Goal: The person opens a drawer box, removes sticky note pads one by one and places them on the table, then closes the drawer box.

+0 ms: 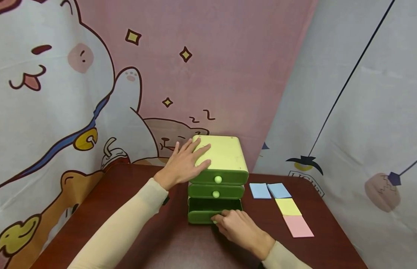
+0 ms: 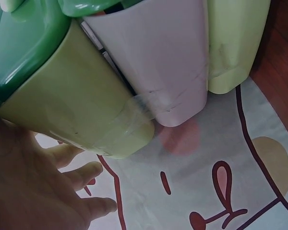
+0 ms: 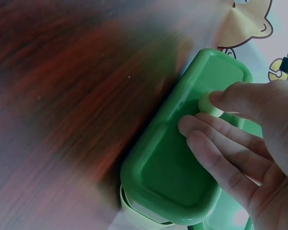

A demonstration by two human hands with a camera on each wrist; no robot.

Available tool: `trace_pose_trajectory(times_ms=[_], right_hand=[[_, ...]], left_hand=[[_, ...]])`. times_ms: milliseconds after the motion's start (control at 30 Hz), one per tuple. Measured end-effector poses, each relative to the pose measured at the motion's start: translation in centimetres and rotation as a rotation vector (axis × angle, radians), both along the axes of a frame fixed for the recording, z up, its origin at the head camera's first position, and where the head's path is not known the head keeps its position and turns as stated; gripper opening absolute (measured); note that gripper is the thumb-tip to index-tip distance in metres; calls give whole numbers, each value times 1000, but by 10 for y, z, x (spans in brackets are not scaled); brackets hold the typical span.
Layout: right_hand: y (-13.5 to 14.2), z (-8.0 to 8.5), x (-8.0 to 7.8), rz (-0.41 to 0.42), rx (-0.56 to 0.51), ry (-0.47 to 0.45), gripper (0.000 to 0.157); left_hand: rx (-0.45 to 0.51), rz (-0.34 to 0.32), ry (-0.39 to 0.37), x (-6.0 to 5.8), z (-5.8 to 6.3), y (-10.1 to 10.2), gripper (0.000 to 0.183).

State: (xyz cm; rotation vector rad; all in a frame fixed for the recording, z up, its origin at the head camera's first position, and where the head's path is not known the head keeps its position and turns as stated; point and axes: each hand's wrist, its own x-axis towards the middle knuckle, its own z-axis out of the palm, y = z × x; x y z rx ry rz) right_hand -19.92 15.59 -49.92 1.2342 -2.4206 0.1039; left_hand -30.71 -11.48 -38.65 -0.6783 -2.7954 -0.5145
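Observation:
A small three-tier drawer unit (image 1: 225,153) with a pale yellow top and green drawer fronts stands on the table. My left hand (image 1: 183,164) rests on the left part of its top, fingers spread. In the left wrist view the unit's side shows a yellow-green casing (image 2: 81,100) beside a pinkish-white one (image 2: 158,52). The bottom drawer (image 1: 199,217) stands partly pulled out, its dark green inside showing. At its front, my right hand (image 1: 240,229) pinches the round pale green knob (image 3: 209,106) between thumb and fingers. The middle drawer (image 1: 198,191) and top drawer (image 1: 201,177) look closed.
Right of the unit lie two blue sticky-note pads (image 1: 260,191) (image 1: 279,190), a yellow pad (image 1: 288,207) and a pink pad (image 1: 298,226) on the dark red-brown table (image 1: 144,235). A cartoon-printed cloth (image 1: 228,74) hangs behind the table.

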Motion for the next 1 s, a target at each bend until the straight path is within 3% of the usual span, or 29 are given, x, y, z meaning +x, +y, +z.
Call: trace_pose_trajectory(times_ms=[267,1000], right_hand=[[-3,2,-8,-27,-2,-76,23],[-8,-3,-29,-93,-14,-79,20]], left_hand=[[-13,0,15,-2,0,0,76],[-15,-2,3,-1,3,0,77]])
